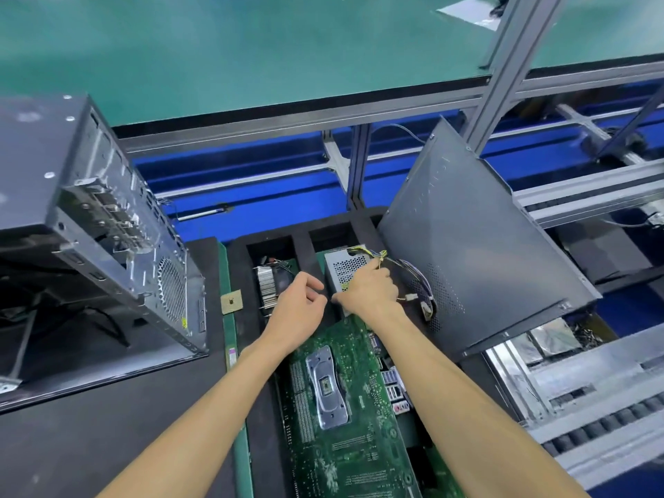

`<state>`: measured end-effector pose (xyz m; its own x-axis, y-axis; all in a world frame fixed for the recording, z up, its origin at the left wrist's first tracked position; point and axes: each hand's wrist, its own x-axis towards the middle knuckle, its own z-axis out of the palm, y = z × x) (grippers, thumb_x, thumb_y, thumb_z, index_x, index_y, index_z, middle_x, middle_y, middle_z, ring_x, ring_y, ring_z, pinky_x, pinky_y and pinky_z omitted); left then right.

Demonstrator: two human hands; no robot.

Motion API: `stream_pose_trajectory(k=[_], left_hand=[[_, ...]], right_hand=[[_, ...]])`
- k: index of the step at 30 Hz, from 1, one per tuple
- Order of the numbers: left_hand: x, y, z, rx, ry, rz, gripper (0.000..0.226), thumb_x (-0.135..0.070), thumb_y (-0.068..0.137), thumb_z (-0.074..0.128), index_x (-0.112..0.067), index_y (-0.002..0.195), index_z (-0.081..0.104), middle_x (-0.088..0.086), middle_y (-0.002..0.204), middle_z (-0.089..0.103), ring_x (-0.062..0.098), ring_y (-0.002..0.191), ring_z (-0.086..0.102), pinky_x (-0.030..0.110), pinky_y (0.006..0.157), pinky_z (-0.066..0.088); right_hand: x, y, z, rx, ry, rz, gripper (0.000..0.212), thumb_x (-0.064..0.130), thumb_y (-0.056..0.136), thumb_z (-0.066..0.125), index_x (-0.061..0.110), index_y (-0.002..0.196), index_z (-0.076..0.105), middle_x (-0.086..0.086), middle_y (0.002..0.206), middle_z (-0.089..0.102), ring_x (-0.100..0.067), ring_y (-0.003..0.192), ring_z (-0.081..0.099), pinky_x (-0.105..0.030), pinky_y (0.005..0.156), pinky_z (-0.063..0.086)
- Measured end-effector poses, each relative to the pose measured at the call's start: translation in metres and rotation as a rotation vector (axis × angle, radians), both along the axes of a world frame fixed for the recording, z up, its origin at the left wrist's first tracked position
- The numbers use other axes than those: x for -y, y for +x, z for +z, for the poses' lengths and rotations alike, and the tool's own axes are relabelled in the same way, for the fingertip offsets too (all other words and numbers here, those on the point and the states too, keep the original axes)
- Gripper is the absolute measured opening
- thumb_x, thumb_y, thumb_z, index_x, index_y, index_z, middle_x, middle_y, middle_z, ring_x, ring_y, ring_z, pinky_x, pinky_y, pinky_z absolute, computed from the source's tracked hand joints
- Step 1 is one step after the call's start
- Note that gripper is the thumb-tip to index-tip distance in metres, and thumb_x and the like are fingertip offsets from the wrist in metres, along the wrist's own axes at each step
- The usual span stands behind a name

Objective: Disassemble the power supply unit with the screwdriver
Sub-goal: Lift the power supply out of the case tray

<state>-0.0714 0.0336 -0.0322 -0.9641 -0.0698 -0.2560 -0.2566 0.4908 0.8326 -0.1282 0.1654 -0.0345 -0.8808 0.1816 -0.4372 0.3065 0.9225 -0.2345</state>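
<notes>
**Right hand on the power supply, left hand idle beside it**

While both of my forearms reach forward over the green motherboard, the right hand lies palm-down on the power supply unit, a grey perforated metal box sitting in the right compartment of a black foam tray. Its fingers curl over the box's far edge and close on the bundle of yellow and black wires coming out of the top of the unit. More wires, purple and white, trail off to the right toward a grey case panel that leans tilted against the tray.

My left hand hovers just beside the right, wrist bent slightly, fingers loosely curled inward with the thumb near the fingertips; it holds nothing that I can see. Beneath and beyond it, in the left compartment, lies a finned heatsink.

An opened computer case stands at the left on a dark mat. I cannot make out a screwdriver anywhere.
</notes>
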Motion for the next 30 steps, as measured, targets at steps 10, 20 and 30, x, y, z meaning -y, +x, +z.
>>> stream_pose_trajectory(k=[10,20,30], left_hand=[[0.019,0.003,0.006,0.007,-0.002,0.033,0.011,-0.015,0.097,0.051,-0.024,0.1,0.058,-0.002,0.09,0.061,0.01,0.078,0.057,0.022,0.068,0.044],[0.033,0.008,0.027,-0.097,0.052,0.092,0.016,-0.013,0.099,0.047,-0.027,0.1,0.056,0.007,0.097,0.064,0.013,0.078,0.057,0.031,0.073,0.053],[0.051,0.017,0.054,-0.068,0.272,0.293,0.021,-0.049,0.102,0.047,-0.03,0.109,0.051,0.004,0.109,0.065,0.017,0.099,0.065,0.035,0.085,0.056]], right_hand=[[-0.005,-0.006,0.005,-0.075,-0.016,-0.011,0.113,0.059,0.074,0.082,-0.002,0.15,0.025,-0.02,0.141,0.049,-0.035,0.127,0.054,-0.041,0.094,0.049],[-0.005,-0.003,0.044,-0.5,-0.184,-0.041,0.114,0.056,0.073,0.079,0.008,0.159,0.021,-0.017,0.142,0.049,-0.038,0.128,0.049,-0.047,0.095,0.047],[-0.003,0.014,0.126,-0.668,-0.452,-0.003,0.095,0.062,0.065,0.071,0.024,0.148,0.047,0.01,0.126,0.062,-0.016,0.12,0.057,-0.037,0.092,0.047]])
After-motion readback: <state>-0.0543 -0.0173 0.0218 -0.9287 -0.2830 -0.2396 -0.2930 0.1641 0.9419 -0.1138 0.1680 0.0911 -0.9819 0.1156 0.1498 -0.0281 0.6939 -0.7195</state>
